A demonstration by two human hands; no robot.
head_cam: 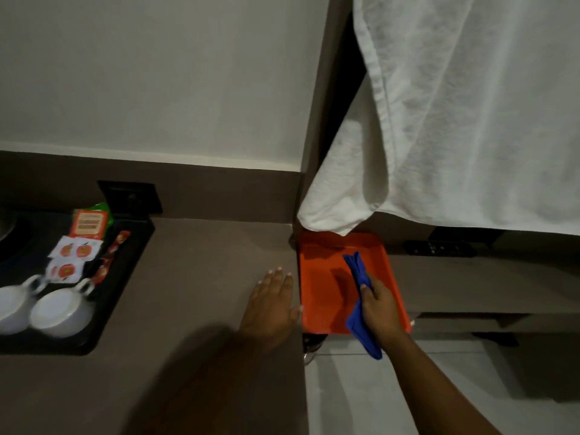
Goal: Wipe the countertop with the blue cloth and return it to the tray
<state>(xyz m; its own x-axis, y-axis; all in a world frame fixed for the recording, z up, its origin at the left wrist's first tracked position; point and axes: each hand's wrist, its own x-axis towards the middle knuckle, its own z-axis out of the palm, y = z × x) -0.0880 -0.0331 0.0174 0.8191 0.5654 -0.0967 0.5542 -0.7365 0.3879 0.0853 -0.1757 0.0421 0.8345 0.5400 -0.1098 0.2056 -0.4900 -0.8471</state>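
Observation:
The blue cloth (357, 271) is bunched lengthwise in my right hand (378, 306), which holds it over the orange tray (320, 277). One end of the cloth points toward the tray's middle, the other hangs past the tray's near edge. The tray sits just beyond the right end of the brown countertop (194, 265). My left hand (271, 306) lies flat on the countertop with fingers spread, close to its right edge and beside the tray.
A black tray (125, 268) at the left holds two white cups (61, 312), tea sachets (73, 252) and a black socket plate behind. A white towel (455, 114) hangs over the orange tray's far edge. Pale floor lies below the tray.

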